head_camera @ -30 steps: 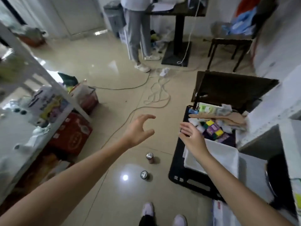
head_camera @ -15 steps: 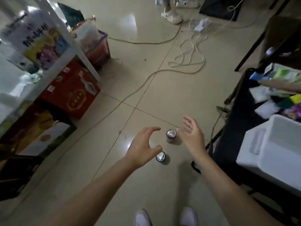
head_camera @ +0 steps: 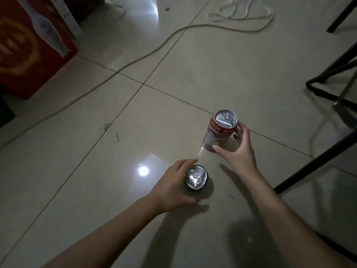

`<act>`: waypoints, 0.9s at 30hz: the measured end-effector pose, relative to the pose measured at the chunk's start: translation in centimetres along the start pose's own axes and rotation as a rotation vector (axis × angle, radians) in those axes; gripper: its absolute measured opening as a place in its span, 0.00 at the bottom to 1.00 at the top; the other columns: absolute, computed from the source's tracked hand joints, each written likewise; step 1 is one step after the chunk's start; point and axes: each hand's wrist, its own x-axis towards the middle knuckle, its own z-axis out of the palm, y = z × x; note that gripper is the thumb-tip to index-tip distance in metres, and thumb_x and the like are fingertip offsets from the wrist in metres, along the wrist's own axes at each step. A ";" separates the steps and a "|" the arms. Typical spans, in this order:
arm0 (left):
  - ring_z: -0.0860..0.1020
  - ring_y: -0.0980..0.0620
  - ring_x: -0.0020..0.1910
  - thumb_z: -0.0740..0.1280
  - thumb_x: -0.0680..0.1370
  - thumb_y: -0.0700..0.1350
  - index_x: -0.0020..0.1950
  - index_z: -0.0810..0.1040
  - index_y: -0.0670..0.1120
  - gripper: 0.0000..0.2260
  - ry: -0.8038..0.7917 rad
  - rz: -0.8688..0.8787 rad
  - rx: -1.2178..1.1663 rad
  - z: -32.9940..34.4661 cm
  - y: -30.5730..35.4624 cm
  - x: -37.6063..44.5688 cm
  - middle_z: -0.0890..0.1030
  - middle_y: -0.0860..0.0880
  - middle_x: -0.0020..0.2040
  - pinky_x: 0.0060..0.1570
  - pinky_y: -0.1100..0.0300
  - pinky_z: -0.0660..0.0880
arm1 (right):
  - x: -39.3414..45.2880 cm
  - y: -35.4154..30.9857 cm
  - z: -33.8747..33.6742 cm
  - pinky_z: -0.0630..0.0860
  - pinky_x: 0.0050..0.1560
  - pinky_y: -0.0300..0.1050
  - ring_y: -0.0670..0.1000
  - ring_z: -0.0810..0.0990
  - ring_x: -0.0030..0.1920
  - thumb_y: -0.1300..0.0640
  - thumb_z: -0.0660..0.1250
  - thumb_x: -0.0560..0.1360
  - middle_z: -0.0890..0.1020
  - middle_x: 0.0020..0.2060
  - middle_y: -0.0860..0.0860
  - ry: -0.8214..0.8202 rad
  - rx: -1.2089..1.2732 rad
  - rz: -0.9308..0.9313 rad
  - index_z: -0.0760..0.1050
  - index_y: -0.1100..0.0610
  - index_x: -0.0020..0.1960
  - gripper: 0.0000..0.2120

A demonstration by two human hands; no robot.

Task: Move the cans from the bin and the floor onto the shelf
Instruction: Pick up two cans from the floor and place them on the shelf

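Left hand (head_camera: 173, 187) wraps the dark can (head_camera: 60, 179), right hand (head_camera: 236, 151) grips the red can (head_camera: 218, 132) just beyond it, so squeeze firmly and lift both straight up.

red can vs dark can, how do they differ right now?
The red aluminium can is tilted, its printed side showing; the dark aluminium can shows almost only its lid. The right hand grips the red one from its right side; the left hand wraps the dark one from the left. The red can lies farther from the person. Both have silver lids with pull tabs.

both arms outstretched downward, left hand (head_camera: 173, 187) and right hand (head_camera: 238, 151) curled
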 end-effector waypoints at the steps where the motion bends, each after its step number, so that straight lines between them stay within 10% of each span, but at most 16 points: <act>1: 0.65 0.56 0.67 0.76 0.63 0.46 0.72 0.60 0.49 0.42 0.002 0.009 -0.017 0.5 -0.1 0.2 0.67 0.50 0.69 0.59 0.83 0.53 | 0.3 0.3 0.2 0.67 0.62 0.43 0.45 0.70 0.63 0.54 0.77 0.59 0.71 0.61 0.43 -0.007 -0.009 -0.011 0.59 0.46 0.70 0.44; 12: 0.74 0.57 0.49 0.77 0.59 0.45 0.61 0.71 0.51 0.32 0.214 -0.045 -0.048 2.1 -0.4 1.3 0.75 0.59 0.51 0.43 0.83 0.62 | 3.4 -0.4 1.3 0.67 0.42 0.24 0.49 0.76 0.50 0.60 0.78 0.59 0.77 0.48 0.47 0.056 -0.033 0.004 0.69 0.54 0.59 0.31; 17: 0.77 0.56 0.49 0.77 0.58 0.45 0.58 0.73 0.52 0.30 0.269 -0.049 -0.044 -0.9 2.2 -1.3 0.77 0.60 0.49 0.43 0.80 0.65 | 1.5 -3.2 0.7 0.76 0.51 0.46 0.55 0.80 0.52 0.56 0.79 0.55 0.84 0.51 0.54 0.126 -0.184 -0.019 0.72 0.55 0.55 0.31; 27: 0.77 0.59 0.46 0.73 0.56 0.55 0.57 0.73 0.51 0.30 0.160 -0.050 0.041 -21.2 23.3 -13.7 0.78 0.61 0.46 0.46 0.71 0.72 | -8.8 -27.4 -6.8 0.69 0.41 0.40 0.56 0.81 0.46 0.51 0.79 0.54 0.83 0.44 0.54 0.027 -0.159 0.044 0.69 0.55 0.49 0.28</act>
